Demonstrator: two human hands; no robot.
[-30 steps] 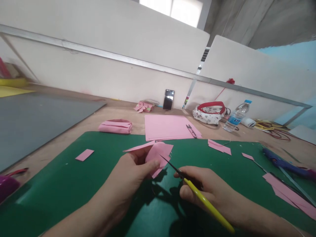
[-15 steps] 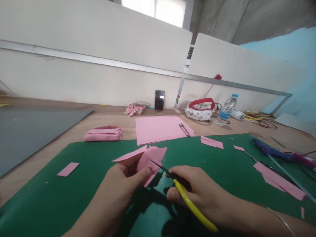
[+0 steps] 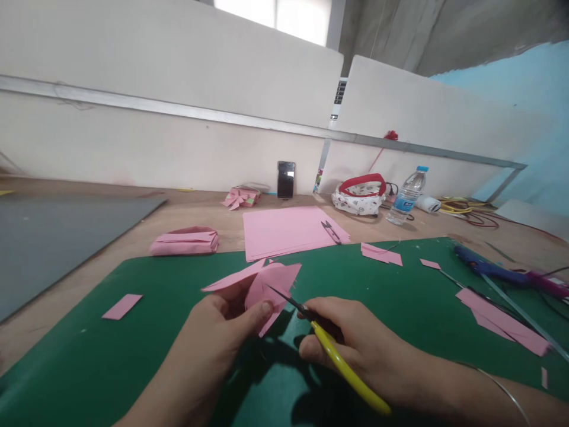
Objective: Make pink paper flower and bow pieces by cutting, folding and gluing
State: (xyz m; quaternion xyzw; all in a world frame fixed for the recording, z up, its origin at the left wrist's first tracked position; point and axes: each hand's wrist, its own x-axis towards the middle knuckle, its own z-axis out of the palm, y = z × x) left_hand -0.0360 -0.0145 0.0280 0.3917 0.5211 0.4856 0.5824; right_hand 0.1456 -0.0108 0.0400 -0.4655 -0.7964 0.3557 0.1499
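Folded pink paper [image 3: 273,279] is pinched between the thumb and fingers of my left hand [image 3: 226,332], above the green cutting mat [image 3: 178,362]. My right hand [image 3: 351,332] grips scissors [image 3: 333,350] with yellow handles and dark blades. The narrow blade tip lies against the face of the paper, close to my left thumb. Whether the blades are spread is hard to make out. Small cuts show along the paper's right edge. My left fingers are partly hidden behind the paper.
Pink sheets [image 3: 288,231] with small thread snips [image 3: 331,232] on them lie beyond the mat. A folded pink piece [image 3: 184,241] sits to their left. Behind stand a phone [image 3: 285,179], a pouch [image 3: 359,196] and a water bottle [image 3: 405,198]. A glue gun [image 3: 493,267] lies right.
Both hands, the pink paper and the scissors hold nearly the same position. The view has shifted very slightly.
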